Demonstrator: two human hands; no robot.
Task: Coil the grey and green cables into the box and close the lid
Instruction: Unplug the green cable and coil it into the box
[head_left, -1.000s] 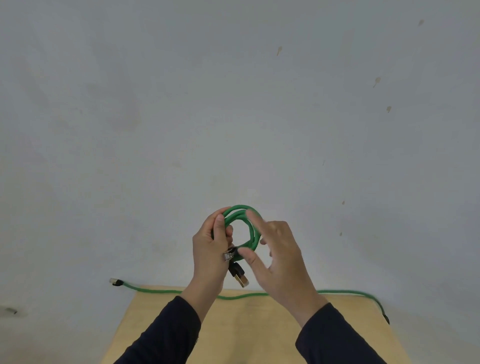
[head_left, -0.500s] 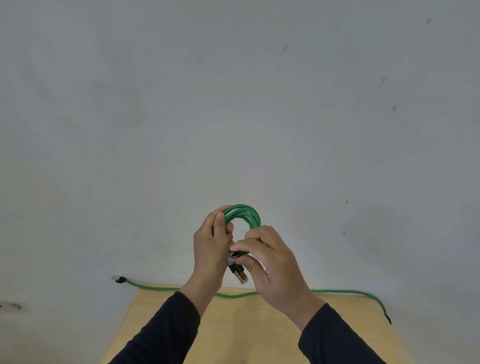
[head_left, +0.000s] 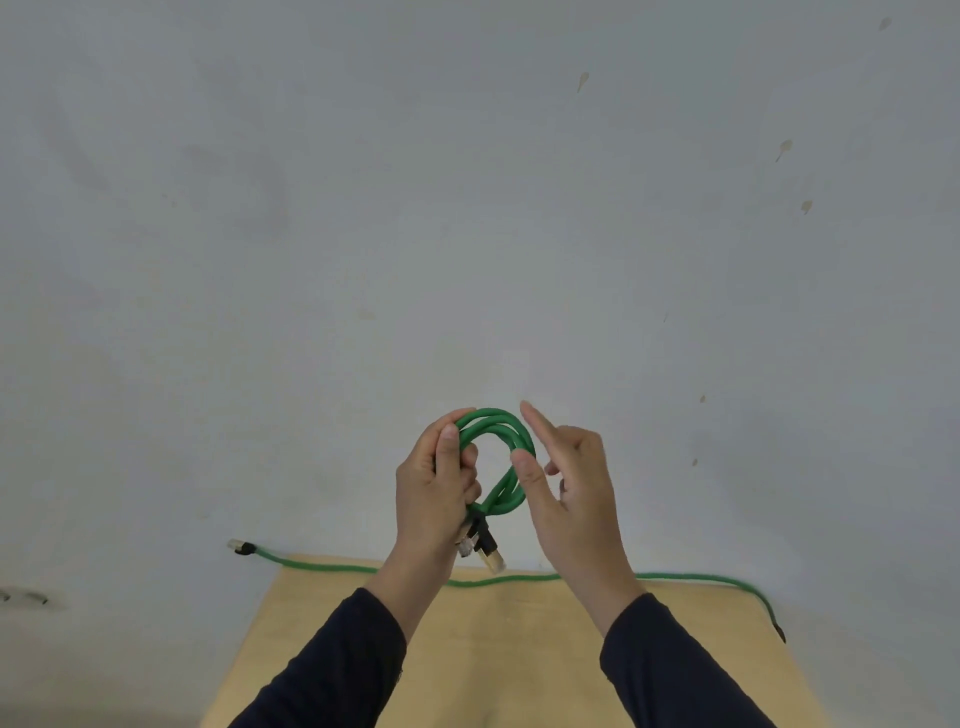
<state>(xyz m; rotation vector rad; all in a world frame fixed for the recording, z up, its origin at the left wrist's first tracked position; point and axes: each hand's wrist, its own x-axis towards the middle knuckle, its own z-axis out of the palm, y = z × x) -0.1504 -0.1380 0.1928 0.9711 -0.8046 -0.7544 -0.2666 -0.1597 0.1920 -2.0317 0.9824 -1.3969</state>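
A green cable is wound into a small coil (head_left: 501, 431) held up in front of the wall. My left hand (head_left: 434, 493) grips the coil's left side, and two plug ends (head_left: 480, 548) hang below its fingers. My right hand (head_left: 566, 488) has its fingers spread, and its thumb rests against the coil's right side. A second green cable (head_left: 498, 579) lies stretched along the far edge of the wooden table (head_left: 498, 660), with one plug (head_left: 240, 546) off the left corner and the other end drooping over the right. No grey cable or box is in view.
A plain grey-white wall (head_left: 467, 208) with a few small marks fills most of the view behind the table. Dark sleeves cover both forearms.
My right hand has let go of the lower coil, spread its fingers and shifted to the coil's right side. The left hand has kept its grip.
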